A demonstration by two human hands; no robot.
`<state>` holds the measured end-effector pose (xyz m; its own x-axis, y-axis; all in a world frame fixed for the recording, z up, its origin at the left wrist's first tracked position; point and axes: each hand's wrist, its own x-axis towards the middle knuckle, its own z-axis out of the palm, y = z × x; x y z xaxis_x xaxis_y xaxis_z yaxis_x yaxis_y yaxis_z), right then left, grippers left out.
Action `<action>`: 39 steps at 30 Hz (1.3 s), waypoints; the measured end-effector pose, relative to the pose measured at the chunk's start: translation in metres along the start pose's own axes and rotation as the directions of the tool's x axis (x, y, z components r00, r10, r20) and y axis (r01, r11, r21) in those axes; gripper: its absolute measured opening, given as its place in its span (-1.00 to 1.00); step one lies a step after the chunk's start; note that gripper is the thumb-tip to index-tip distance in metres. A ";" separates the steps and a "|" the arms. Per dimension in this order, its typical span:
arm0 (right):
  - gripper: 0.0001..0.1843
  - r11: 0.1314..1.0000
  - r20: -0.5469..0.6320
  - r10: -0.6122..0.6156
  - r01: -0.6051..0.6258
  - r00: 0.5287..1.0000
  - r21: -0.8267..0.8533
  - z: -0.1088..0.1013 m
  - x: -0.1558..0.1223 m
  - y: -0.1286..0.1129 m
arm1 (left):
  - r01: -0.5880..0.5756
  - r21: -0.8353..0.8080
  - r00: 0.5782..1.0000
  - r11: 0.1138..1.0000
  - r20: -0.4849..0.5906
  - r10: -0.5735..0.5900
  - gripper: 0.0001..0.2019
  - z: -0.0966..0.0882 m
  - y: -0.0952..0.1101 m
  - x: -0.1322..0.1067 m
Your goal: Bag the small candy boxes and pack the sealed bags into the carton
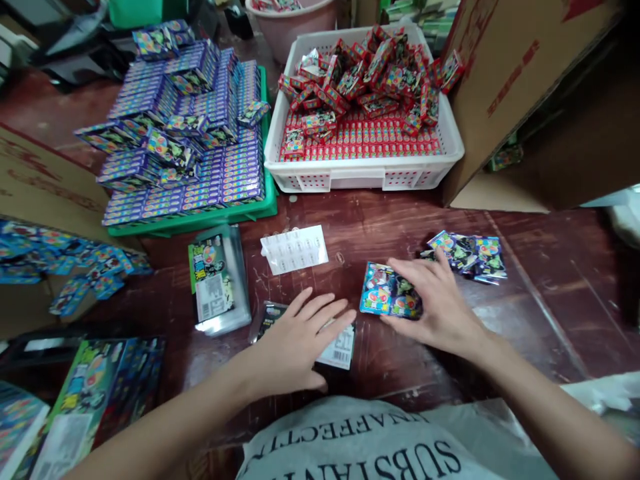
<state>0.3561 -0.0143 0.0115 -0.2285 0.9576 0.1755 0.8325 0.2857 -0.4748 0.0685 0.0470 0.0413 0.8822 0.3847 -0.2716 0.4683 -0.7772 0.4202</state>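
My left hand (297, 343) lies with its fingers spread over a clear plastic bag (343, 350) that has a dark card and a white barcode label. My right hand (440, 303) grips a block of small printed boxes (377, 293), blue on the left side and dark on the right, between thumb and fingers, low on the table. Just behind that hand is a loose pile of purple packets (473, 253). A stack of clear bags with green-black printed cards (215, 280) rests left of my left hand. Farther back lies a white sheet of round stickers (295, 250).
A green tray (270, 200) of purple boxes stands back left. Beside it is a white basket (365, 175) of red boxes. Cardboard cartons stand on the right (500, 87) and left (45, 173), the left one with blue packets (100, 270). Behind is a pink bucket (295, 27).
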 end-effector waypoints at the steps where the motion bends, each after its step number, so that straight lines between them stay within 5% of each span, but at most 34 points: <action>1: -0.04 1.000 -0.025 0.012 -0.012 1.000 0.001 0.000 -0.010 -0.004 | 0.030 0.006 0.999 1.000 0.019 -0.030 -0.08 0.003 0.001 -0.007; 5: -0.17 0.991 -0.061 0.111 -0.115 0.992 -0.073 0.018 -0.047 -0.025 | 0.161 -0.044 0.984 0.986 -0.068 -0.163 -0.16 0.020 0.003 -0.016; 11: -0.21 0.999 0.145 0.038 -0.039 0.989 0.008 0.044 -0.063 -0.054 | 0.098 -0.069 0.978 0.993 -0.180 -0.109 -0.18 0.037 0.006 -0.014; 19: 0.23 0.995 0.272 -0.026 -0.001 0.962 0.097 0.039 -0.058 -0.037 | 0.077 -0.092 0.988 0.993 -0.123 -0.089 -0.18 0.044 -0.002 -0.013; 24: -0.17 0.995 0.310 -0.064 0.039 0.949 0.088 0.027 -0.054 -0.025 | 0.058 -0.131 0.990 0.990 -0.121 -0.074 -0.17 0.046 -0.003 -0.010; 28: -0.16 0.984 0.329 -0.136 0.088 0.935 0.157 0.036 -0.040 -0.023 | 0.027 -0.168 0.992 0.985 -0.120 -0.048 -0.16 0.049 -0.003 -0.004; 36: -0.30 0.993 0.303 -0.061 0.026 0.951 0.117 0.044 -0.038 -0.031 | 0.198 -0.202 0.965 0.959 -0.131 -0.226 -0.07 0.051 0.009 -0.006; 39: -0.33 0.994 0.226 -0.098 0.083 0.969 0.075 0.035 -0.031 -0.021 | 0.158 -0.164 0.980 0.974 -0.097 -0.175 0.02 0.032 0.000 0.003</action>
<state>0.3282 -0.0491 -0.0144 -0.4170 0.9086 0.0220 0.7705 0.3663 -0.5217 0.0700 0.0320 0.0128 0.7873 0.5611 -0.2558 0.6032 -0.6146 0.5084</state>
